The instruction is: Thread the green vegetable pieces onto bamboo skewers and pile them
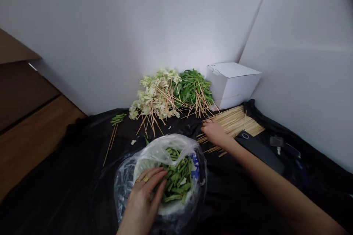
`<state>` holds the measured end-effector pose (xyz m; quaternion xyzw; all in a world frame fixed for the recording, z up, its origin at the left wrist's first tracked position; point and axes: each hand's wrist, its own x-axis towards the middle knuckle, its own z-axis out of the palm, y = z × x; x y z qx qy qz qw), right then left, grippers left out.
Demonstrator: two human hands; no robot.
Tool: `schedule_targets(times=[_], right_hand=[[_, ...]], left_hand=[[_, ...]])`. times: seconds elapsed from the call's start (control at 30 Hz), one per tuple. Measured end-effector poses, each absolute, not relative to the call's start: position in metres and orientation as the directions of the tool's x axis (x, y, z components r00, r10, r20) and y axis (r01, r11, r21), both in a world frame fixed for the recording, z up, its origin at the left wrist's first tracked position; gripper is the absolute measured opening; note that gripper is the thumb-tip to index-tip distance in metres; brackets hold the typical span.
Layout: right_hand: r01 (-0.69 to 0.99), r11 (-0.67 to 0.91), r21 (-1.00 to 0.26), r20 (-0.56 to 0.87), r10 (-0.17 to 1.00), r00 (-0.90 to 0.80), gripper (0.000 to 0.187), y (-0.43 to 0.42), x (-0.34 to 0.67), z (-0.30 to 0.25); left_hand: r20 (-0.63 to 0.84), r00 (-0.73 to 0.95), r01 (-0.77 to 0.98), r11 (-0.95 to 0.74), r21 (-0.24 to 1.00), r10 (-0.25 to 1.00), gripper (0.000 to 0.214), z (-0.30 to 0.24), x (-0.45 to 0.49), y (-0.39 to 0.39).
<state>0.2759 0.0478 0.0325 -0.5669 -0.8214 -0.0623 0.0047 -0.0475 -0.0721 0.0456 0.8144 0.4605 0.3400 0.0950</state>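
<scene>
My left hand (145,195) reaches into a clear plastic bag (129,170) of cut green bean pieces (178,180); its fingers lie curled on the beans, with rings showing. My right hand (213,132) stretches forward onto a flat pile of bare bamboo skewers (239,121), fingers bent over the sticks at their left end. Whether it has pinched one is hidden. A single skewer of green beans (117,119) lies alone to the left.
Against the white wall lie a heap of skewered pale cabbage (156,97) and a heap of skewered leafy greens (194,90). A white box (233,82) stands in the corner. Black plastic sheeting (68,176) covers the floor; a dark flat object (259,148) lies right of my forearm.
</scene>
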Motion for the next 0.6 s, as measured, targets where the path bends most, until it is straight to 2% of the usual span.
schedule_targets(times=[0.13,0.23,0.43,0.53,0.6], right_hand=[[0.925,0.359,0.121,0.092,0.924,-0.371,0.038,0.047,0.271,0.021],[0.923,0.371,0.099,0.173,0.907,-0.383,0.018,0.046,0.276,0.02],[0.901,0.432,0.044,0.42,0.81,-0.409,0.03,0.028,0.269,0.047],[0.827,0.558,0.063,0.538,0.679,-0.499,0.03,-0.007,0.245,0.072],[0.637,0.748,0.187,0.649,0.393,-0.652,0.032,-0.03,0.225,0.084]], left_hand=[[0.436,0.326,0.69,-0.527,0.497,0.839,0.022,0.055,-0.049,-0.074],[0.415,0.304,0.704,-0.496,0.509,0.858,0.022,0.062,-0.051,-0.073],[0.373,0.299,0.708,-0.466,0.531,0.878,0.024,0.069,-0.047,-0.067],[0.326,0.298,0.719,-0.436,0.542,0.897,0.026,0.069,-0.045,-0.065],[0.282,0.304,0.735,-0.413,0.538,0.91,0.027,0.067,-0.045,-0.065]])
